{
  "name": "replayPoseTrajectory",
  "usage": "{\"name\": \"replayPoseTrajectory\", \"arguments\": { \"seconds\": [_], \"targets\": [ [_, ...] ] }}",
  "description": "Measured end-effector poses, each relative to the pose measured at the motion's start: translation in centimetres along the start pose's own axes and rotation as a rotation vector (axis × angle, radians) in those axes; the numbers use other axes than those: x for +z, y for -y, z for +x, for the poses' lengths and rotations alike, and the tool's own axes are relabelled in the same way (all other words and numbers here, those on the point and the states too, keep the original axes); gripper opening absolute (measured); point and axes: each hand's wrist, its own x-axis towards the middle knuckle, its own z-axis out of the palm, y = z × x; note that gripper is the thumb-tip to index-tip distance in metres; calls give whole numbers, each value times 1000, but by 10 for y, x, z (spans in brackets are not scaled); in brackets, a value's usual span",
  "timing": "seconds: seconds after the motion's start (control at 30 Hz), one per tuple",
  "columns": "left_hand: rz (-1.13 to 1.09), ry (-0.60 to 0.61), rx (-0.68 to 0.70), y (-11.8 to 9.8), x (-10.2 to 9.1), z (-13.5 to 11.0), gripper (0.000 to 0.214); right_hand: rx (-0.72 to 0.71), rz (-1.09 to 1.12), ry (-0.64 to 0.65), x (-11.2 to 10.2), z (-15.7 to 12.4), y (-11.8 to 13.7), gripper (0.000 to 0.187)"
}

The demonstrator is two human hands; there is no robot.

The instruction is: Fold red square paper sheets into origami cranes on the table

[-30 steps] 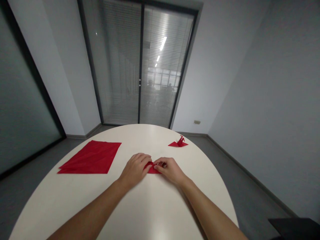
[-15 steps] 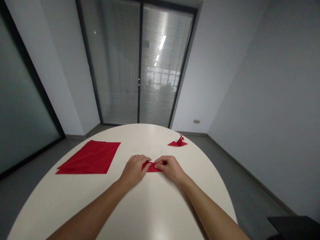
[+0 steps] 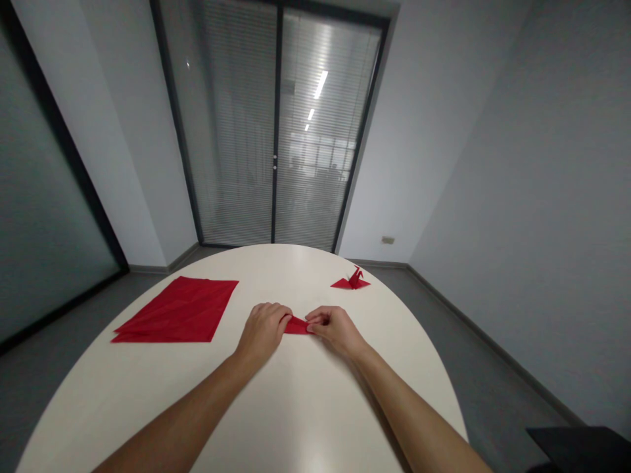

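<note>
A small piece of folded red paper [image 3: 296, 326] lies on the table between my two hands. My left hand [image 3: 265, 328] is closed on its left end, the thumb against the near side and the fingers curled over the far side. On the right, my right hand [image 3: 335, 328] pinches the paper's other end between thumb and forefinger. Both hands hide the ends, so the fold's full shape does not show. Beyond my right hand stands a finished red paper crane [image 3: 353, 279] with its wings spread.
Red paper sheets [image 3: 182, 312] lie overlapped at the left of the round white table [image 3: 290, 407]. Past the far edge is a glass partition [image 3: 276, 131] with blinds. A black object [image 3: 582, 447] juts in at the lower right.
My left thumb has drawn back to the left and closed in on the fingers, uncovering more of the paper's middle. The paper looks narrower. My right hand has hardly moved.
</note>
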Motion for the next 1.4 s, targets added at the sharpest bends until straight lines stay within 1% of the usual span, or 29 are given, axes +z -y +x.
{"name": "replayPoseTrajectory", "arguments": {
  "seconds": [0.13,0.33,0.57,0.7,0.93,1.07,1.13,1.3,1.4],
  "targets": [
    [7,21,-20,0,-1,0,19,-14,-22,-5,0,0,-1,25],
    [29,113,-97,1,-2,1,24,18,-50,37,-5,1,-5,26],
    [6,177,-116,0,-2,1,27,2,-61,88,-13,1,-5,28],
    [-20,177,-112,3,-2,0,27,10,-75,124,-20,-3,-2,30],
    [-60,135,-89,7,4,-3,28,30,-118,71,-27,2,-2,20],
    [-74,119,-89,9,6,-4,29,18,-165,78,-31,1,-5,21],
    [-87,111,-104,9,6,-3,28,-12,-193,100,-33,-1,-4,22],
    [-183,82,-136,13,10,-3,29,-178,-258,89,-31,-9,8,27],
    [-234,87,-147,17,15,-4,30,-241,-334,143,-26,-13,18,25]
  ]
}}
